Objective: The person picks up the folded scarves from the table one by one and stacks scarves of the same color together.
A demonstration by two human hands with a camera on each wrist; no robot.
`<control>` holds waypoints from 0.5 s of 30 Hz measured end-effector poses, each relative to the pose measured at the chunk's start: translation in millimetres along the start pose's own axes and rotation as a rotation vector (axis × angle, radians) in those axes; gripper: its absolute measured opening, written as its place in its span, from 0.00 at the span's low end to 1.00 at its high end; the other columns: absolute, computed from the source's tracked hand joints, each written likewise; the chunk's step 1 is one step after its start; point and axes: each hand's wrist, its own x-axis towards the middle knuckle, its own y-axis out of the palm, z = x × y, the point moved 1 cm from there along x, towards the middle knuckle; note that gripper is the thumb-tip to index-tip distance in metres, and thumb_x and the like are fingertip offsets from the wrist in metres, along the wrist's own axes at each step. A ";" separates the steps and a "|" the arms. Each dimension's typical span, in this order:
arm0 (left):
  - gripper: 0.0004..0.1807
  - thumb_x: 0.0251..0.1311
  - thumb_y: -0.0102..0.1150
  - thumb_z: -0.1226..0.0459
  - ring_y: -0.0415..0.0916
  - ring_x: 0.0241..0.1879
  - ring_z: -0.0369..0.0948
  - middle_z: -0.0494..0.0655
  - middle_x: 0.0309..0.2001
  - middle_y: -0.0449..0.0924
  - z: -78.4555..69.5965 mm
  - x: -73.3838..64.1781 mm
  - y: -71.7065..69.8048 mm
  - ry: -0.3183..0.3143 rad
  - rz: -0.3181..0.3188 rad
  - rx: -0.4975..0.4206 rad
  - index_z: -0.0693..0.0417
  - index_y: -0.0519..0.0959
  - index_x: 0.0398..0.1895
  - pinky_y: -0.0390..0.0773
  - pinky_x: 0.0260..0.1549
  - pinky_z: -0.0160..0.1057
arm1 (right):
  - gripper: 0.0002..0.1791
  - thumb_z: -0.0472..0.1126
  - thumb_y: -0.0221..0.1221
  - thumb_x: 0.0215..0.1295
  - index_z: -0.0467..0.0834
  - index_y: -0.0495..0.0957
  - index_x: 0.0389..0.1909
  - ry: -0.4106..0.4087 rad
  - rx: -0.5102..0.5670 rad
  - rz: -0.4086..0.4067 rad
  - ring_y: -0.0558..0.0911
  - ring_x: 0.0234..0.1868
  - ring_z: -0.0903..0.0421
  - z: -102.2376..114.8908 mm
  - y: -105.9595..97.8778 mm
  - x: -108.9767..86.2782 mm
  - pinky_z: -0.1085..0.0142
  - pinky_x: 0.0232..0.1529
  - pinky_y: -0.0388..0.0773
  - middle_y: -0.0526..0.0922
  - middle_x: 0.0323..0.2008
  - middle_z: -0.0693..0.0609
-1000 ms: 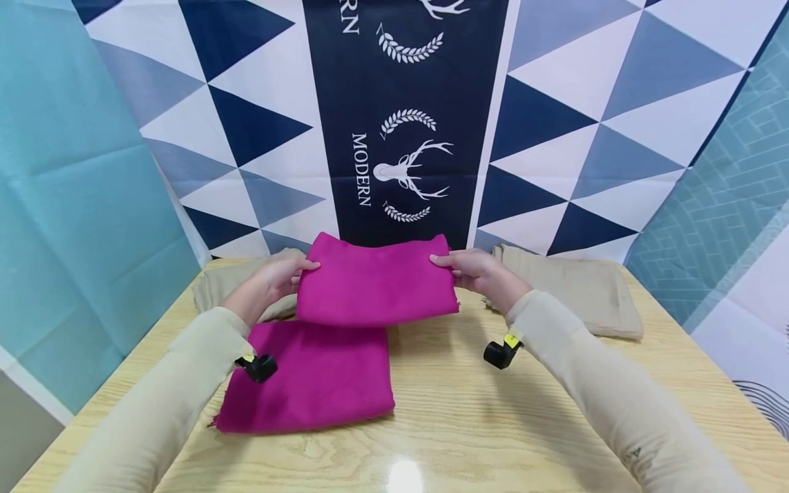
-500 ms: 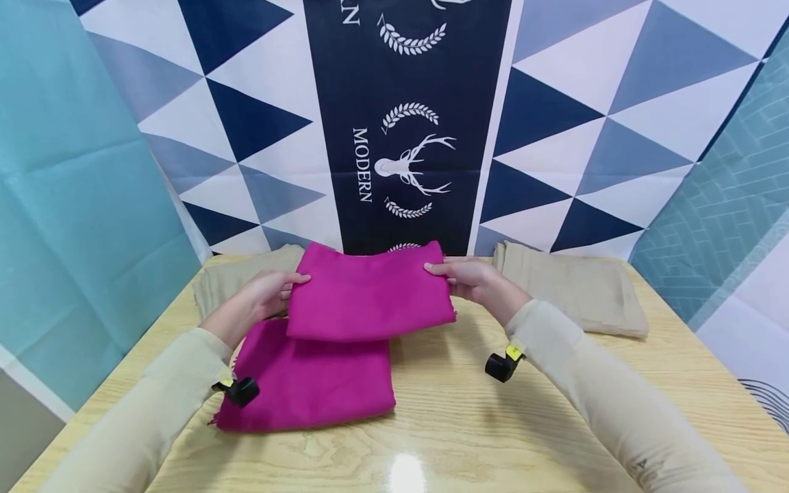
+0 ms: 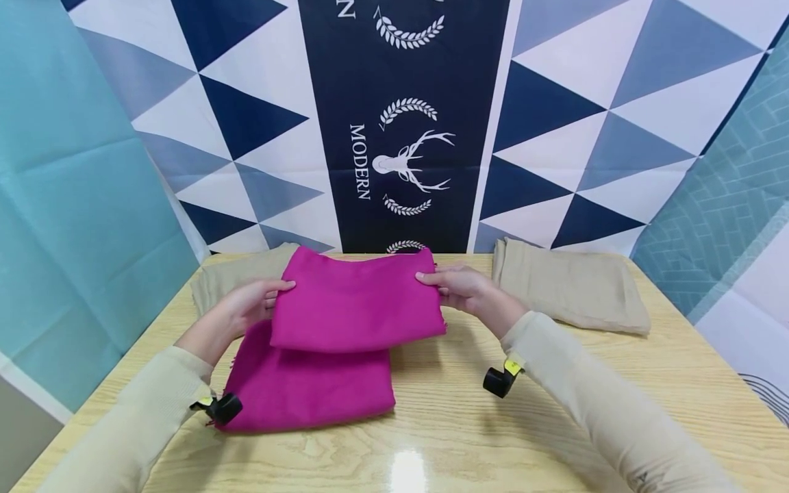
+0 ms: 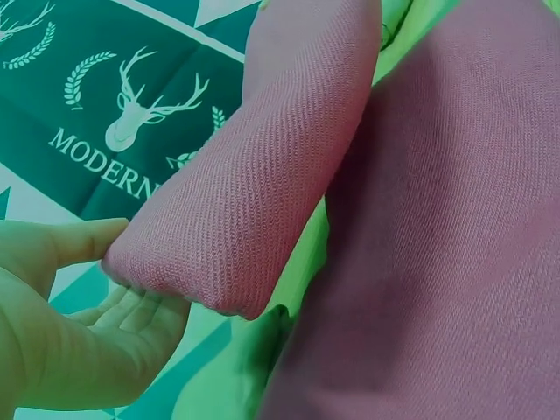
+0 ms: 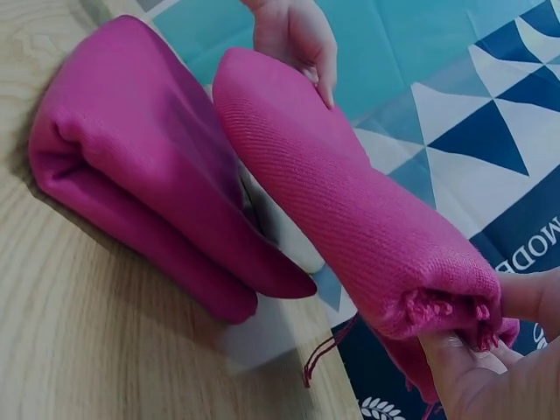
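Hanging between hands (image 3: 251, 303) (image 3: 465, 287), magenta cloth (image 3: 357, 302)

Bright light leaves white glare (image 3: 408, 472) toward the worktop's (image 3: 453, 438) near edge; shadows are soft. The left wrist view looks green-tinted.

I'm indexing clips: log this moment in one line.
left hand: holds upper magenta cloth; right hand: same; lower magenta cloth: on table

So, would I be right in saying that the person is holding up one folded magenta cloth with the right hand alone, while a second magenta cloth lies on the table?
Not quite: the head view shows the left hand gripping the raised magenta cloth too, at the opposite end from the right hand. A second magenta cloth does lie on the table.
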 end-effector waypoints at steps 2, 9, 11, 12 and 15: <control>0.21 0.68 0.50 0.57 0.78 0.40 0.31 0.34 0.38 0.78 1.7 -1.8 -2.8 0.006 0.007 -0.008 0.56 0.63 0.59 0.76 0.47 0.31 | 0.28 0.38 0.55 0.68 0.33 0.63 0.67 -0.005 0.005 0.006 0.81 0.29 0.65 -2.5 2.1 -0.4 0.75 0.35 0.81 0.83 0.25 0.59; 0.13 0.68 0.51 0.59 0.81 0.37 0.31 0.32 0.34 0.83 5.9 -5.5 -11.6 0.023 0.011 -0.029 0.53 0.67 0.51 0.80 0.42 0.30 | 0.28 0.38 0.54 0.69 0.33 0.63 0.67 -0.022 0.016 0.028 0.82 0.31 0.65 -11.1 10.1 -2.4 0.74 0.37 0.80 0.83 0.28 0.60; 0.14 0.69 0.51 0.58 0.81 0.37 0.31 0.33 0.34 0.82 6.5 -6.3 -11.6 0.022 0.023 -0.033 0.54 0.67 0.52 0.80 0.42 0.30 | 0.28 0.38 0.54 0.69 0.34 0.64 0.67 -0.021 0.014 0.031 0.83 0.33 0.65 -12.9 11.5 -3.9 0.73 0.38 0.81 0.83 0.29 0.60; 0.15 0.69 0.51 0.58 0.81 0.38 0.31 0.33 0.34 0.82 6.8 -6.8 -11.6 0.020 0.026 -0.035 0.54 0.67 0.53 0.80 0.43 0.30 | 0.28 0.38 0.54 0.69 0.34 0.64 0.67 -0.023 0.016 0.035 0.83 0.33 0.65 -14.1 12.1 -4.4 0.73 0.38 0.81 0.83 0.30 0.59; 0.15 0.69 0.50 0.58 0.80 0.39 0.31 0.33 0.35 0.81 8.2 -9.2 -12.2 0.016 0.029 -0.038 0.54 0.66 0.54 0.79 0.43 0.30 | 0.28 0.38 0.55 0.68 0.33 0.64 0.67 -0.026 0.027 0.046 0.83 0.33 0.64 -17.0 13.5 -6.0 0.73 0.38 0.81 0.83 0.30 0.59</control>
